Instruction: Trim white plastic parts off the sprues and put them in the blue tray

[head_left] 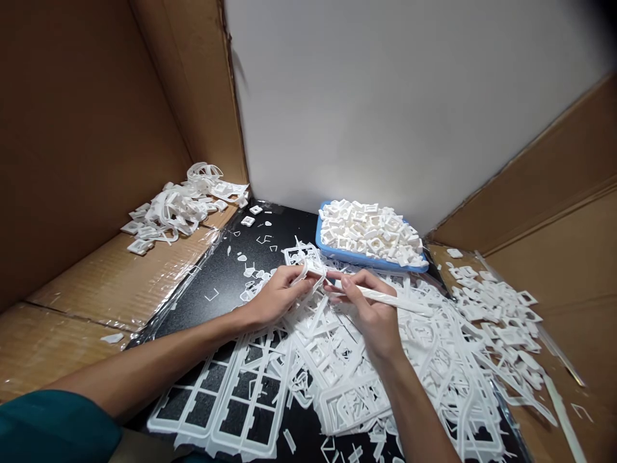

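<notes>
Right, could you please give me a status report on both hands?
Left hand gripping white plastic piece. Right hand holding slim white tool, tip close to piece. White scraps heaped beneath both hands.

Around the middle of the black, finely speckled bench [224, 275], a blue plastic tray [354, 256] stands at one o'clock, white plastic ladder-shaped frames [223, 408] lie at eight, a tangled heap of white plastic strips [434, 360] spreads towards four, and thin white plastic scraps [249, 272] scatter near eleven. Brown cardboard [120, 292] bears white plastic pieces [168, 209] at ten and three o'clock.
</notes>
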A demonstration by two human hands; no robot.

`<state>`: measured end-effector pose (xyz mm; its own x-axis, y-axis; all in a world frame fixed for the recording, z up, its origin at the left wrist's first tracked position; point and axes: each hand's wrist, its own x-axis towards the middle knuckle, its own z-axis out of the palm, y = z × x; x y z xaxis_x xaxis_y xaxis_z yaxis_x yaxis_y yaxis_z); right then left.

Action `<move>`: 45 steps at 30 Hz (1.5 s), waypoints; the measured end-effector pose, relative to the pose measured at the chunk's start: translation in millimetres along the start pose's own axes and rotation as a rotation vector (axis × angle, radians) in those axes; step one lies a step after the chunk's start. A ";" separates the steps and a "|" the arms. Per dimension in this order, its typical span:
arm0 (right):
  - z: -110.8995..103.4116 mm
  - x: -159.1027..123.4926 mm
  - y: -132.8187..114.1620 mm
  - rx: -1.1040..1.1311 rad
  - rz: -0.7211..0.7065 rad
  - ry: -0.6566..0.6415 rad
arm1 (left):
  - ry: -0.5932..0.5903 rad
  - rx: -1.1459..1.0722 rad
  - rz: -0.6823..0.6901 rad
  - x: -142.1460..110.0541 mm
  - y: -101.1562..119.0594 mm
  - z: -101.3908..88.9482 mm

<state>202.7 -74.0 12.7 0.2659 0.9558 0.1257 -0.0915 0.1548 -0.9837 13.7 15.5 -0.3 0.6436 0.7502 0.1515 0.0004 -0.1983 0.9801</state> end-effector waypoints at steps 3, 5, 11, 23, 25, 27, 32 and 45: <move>3.2 1.4 2.7 0.141 0.123 0.053 | -0.052 0.017 0.014 0.3 0.0 -0.5; 4.2 2.4 3.8 0.234 0.214 0.077 | -0.088 0.065 0.049 0.1 0.3 -0.1; 6.9 2.0 1.2 0.269 0.210 0.081 | -0.149 0.319 0.206 -3.2 2.1 4.8; 3.0 -2.7 -6.3 0.091 -0.006 0.077 | -0.096 -0.069 0.040 -2.8 11.9 -0.9; 3.1 -3.2 -4.9 0.056 -0.015 0.035 | -0.055 -0.171 -0.025 0.4 7.7 1.3; 4.1 -3.2 -3.4 0.034 -0.016 0.007 | -0.021 -0.233 -0.050 3.5 3.1 2.7; 5.9 -2.7 0.4 -0.004 -0.021 0.024 | 0.035 -0.240 -0.044 7.3 -2.7 1.2; 11.7 -6.9 5.1 -0.269 -0.088 0.061 | 0.005 -0.101 0.014 4.7 -1.5 1.7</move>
<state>189.2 -76.9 8.3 0.3191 0.9236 0.2125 0.1907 0.1571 -0.9690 18.0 18.3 -1.3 0.6391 0.7511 0.1657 -0.0861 -0.1442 0.9858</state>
